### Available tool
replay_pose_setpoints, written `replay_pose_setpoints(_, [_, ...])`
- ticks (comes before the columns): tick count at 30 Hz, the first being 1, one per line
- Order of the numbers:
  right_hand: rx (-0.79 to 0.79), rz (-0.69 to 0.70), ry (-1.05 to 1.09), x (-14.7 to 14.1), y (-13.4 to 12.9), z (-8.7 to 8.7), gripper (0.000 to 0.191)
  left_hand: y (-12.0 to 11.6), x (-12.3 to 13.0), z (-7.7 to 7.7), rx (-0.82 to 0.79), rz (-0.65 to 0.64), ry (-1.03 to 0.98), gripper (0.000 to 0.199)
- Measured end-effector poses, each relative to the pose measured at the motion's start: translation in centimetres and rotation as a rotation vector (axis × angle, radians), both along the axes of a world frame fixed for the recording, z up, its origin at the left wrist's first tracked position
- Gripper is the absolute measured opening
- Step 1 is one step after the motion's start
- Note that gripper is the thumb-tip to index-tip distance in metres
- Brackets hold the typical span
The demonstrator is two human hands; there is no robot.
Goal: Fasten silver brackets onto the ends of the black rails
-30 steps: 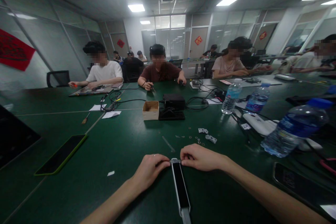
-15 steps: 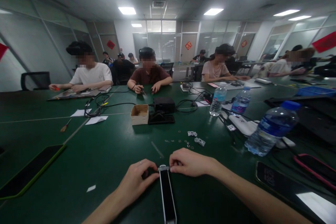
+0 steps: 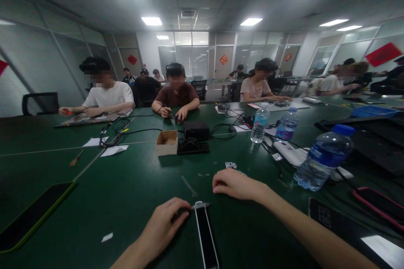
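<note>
A long, narrow black piece with a white frame (image 3: 205,235) lies on the green table, its far end carrying a small metal crosspiece (image 3: 202,205). My left hand (image 3: 164,225) is beside it, thumb and forefinger closed at the crosspiece's left end. Beyond and to the right, my right hand (image 3: 235,183) is held over the table with its fingers curled. Its fingertips are turned down, and whatever they may hold is hidden. Just past the right hand sits a white bracket (image 3: 230,165); another bracket and the small rings are mostly covered by that hand.
A thin clear strip (image 3: 188,185) lies beyond the black piece. Farther off stand an open cardboard box (image 3: 167,143) and a black box (image 3: 196,130). On the right are water bottles (image 3: 326,155) and a phone (image 3: 328,220); a green-edged phone (image 3: 34,214) is at left. Several people sit opposite.
My right hand has left the crosspiece and moved right and away from me, over the small rings. My left hand stays at the crosspiece. The view has shifted slightly.
</note>
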State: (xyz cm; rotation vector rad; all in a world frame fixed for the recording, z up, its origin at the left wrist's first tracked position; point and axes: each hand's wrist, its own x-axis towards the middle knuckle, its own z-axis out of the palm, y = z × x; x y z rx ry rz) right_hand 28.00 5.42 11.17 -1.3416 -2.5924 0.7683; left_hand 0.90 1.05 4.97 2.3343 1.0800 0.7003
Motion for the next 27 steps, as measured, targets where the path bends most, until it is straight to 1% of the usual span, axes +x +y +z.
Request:
replay_pose_setpoints(3, [0.173,-0.172,-0.052,0.7,0.8,-0.3,0.019,-0.1,0.0,0.1,-0.009,0.010,0.021,0.018])
replay_pose_setpoints(5, [0.253,-0.218,-0.110,0.9,1.2,-0.9,0.021,-0.2,0.1,0.2,-0.013,0.015,0.036,0.017])
replay_pose_setpoints(8, [0.298,-0.185,-0.160,0.9,1.6,-2.1,0.023,-0.3,0.2,0.3,-0.013,0.024,0.046,0.017])
replay_pose_setpoints(11, [0.336,-0.160,-0.180,0.8,1.6,-2.5,0.022,-0.3,0.2,0.3,-0.012,0.026,0.044,0.017])
replay_pose_setpoints(15, [0.347,-0.160,-0.256,0.5,1.5,-2.0,0.017,-0.5,0.1,0.5,-0.014,0.023,0.045,0.018])
replay_pose_setpoints(19, [0.339,-0.168,-0.315,0.2,1.2,-1.6,0.017,-0.6,0.1,0.7,-0.018,0.027,0.045,0.019])
replay_pose_setpoints(27, [0.436,-0.099,-0.489,-0.7,0.4,-1.6,0.019,-0.7,0.2,0.9,-0.025,0.053,0.048,0.018])
